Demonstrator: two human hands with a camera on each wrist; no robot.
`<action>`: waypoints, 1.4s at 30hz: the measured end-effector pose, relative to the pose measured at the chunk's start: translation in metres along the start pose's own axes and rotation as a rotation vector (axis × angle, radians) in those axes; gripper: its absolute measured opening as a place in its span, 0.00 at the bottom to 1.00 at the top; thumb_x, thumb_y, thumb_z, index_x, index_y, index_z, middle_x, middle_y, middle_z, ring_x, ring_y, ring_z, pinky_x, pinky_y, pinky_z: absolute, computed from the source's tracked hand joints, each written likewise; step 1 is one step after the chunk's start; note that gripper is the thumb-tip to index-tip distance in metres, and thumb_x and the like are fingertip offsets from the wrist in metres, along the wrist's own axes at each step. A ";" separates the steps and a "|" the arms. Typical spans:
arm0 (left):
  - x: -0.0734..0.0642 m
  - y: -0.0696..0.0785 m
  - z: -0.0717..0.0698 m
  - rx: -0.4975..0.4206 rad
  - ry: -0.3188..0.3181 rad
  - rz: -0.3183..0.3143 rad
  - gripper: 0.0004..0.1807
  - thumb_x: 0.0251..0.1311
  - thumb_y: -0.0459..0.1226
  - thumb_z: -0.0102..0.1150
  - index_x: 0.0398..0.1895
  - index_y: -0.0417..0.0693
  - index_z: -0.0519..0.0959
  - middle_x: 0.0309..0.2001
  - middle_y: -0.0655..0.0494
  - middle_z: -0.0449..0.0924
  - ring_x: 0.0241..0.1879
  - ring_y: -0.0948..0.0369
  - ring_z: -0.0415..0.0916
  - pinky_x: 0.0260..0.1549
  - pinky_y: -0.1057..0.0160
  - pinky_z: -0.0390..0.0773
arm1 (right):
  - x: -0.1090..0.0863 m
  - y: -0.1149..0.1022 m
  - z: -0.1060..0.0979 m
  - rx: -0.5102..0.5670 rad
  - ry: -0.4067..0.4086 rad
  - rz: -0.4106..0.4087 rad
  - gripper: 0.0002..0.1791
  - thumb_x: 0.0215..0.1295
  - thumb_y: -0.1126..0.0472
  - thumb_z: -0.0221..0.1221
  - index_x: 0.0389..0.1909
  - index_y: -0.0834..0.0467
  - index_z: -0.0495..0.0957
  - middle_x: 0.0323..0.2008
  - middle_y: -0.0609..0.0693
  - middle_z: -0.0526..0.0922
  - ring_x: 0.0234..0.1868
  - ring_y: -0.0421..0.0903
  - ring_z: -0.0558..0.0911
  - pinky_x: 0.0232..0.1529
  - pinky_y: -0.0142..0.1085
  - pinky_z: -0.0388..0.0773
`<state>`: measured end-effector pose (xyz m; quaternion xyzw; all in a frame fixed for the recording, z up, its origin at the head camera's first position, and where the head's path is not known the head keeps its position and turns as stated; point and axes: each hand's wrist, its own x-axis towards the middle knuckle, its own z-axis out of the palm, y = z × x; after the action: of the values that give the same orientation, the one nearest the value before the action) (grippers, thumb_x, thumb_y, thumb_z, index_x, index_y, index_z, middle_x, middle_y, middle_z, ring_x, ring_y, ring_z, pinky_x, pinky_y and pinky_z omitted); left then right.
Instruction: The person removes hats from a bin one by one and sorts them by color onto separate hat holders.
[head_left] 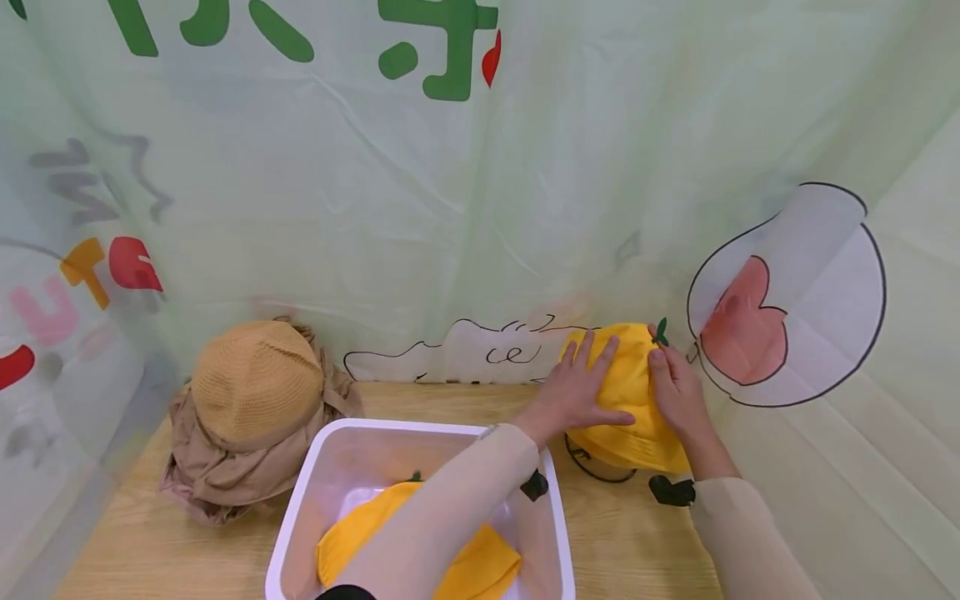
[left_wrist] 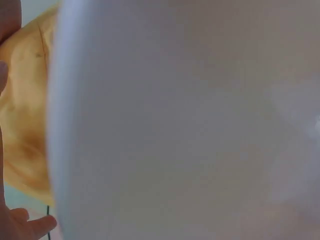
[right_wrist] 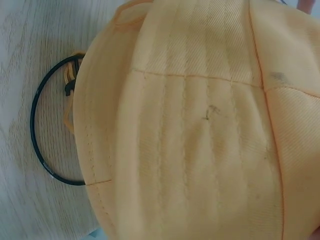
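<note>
A yellow bucket hat [head_left: 626, 379] with a small green leaf [head_left: 660, 332] sits on a stand with a black wire ring base [head_left: 600, 473]. My left hand [head_left: 573, 392] lies spread on the hat's left side, fingers straight. At its right side my right hand [head_left: 678, 387] holds the crown beside the leaf, thumb in front; its other fingers are mostly hidden. In the right wrist view, a second brim edge [right_wrist: 92, 135] shows below the stitched upper brim. A pale, blurred surface covers most of the left wrist view.
A white plastic bin [head_left: 408, 427] stands in front, with yellow cloth hats [head_left: 480, 562] inside, partly behind my left forearm. Left of it, a tan knitted hat [head_left: 255, 379] tops a stack of brown hats [head_left: 247, 483]. A printed curtain [head_left: 375, 208] hangs behind the wooden table [head_left: 622, 533].
</note>
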<state>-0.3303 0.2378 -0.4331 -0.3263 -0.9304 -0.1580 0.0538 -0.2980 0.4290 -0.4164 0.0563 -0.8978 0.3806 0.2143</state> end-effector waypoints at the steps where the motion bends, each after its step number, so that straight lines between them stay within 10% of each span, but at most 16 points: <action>1: 0.000 0.000 0.001 -0.052 -0.019 -0.006 0.66 0.49 0.78 0.50 0.78 0.68 0.21 0.81 0.48 0.29 0.78 0.43 0.45 0.66 0.50 0.69 | 0.000 0.000 0.001 0.000 -0.004 0.004 0.27 0.82 0.49 0.39 0.74 0.57 0.64 0.75 0.56 0.62 0.73 0.65 0.62 0.70 0.62 0.55; 15: 0.000 -0.010 0.013 -0.225 -0.167 -0.046 0.66 0.53 0.67 0.62 0.74 0.77 0.17 0.80 0.48 0.44 0.71 0.49 0.64 0.66 0.54 0.69 | 0.006 0.010 0.011 0.030 -0.066 0.029 0.29 0.81 0.49 0.39 0.70 0.66 0.67 0.75 0.58 0.61 0.73 0.66 0.60 0.71 0.62 0.52; 30: -0.024 -0.018 0.005 -0.270 -0.227 -0.096 0.56 0.50 0.68 0.64 0.78 0.66 0.46 0.56 0.51 0.77 0.45 0.60 0.78 0.47 0.63 0.78 | -0.012 0.013 0.007 -0.062 -0.170 0.203 0.42 0.71 0.35 0.51 0.80 0.44 0.48 0.74 0.63 0.59 0.68 0.67 0.64 0.64 0.69 0.58; 42: -0.009 0.007 0.005 -0.050 -0.137 0.033 0.71 0.47 0.69 0.65 0.72 0.79 0.13 0.81 0.50 0.24 0.78 0.43 0.45 0.55 0.48 0.78 | -0.038 0.016 0.013 0.000 -0.068 0.180 0.56 0.64 0.44 0.65 0.79 0.33 0.33 0.80 0.54 0.44 0.74 0.67 0.56 0.64 0.69 0.60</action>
<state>-0.3191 0.2393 -0.4376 -0.3529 -0.9221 -0.1576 -0.0153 -0.2722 0.4285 -0.4518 -0.0116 -0.9060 0.3962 0.1487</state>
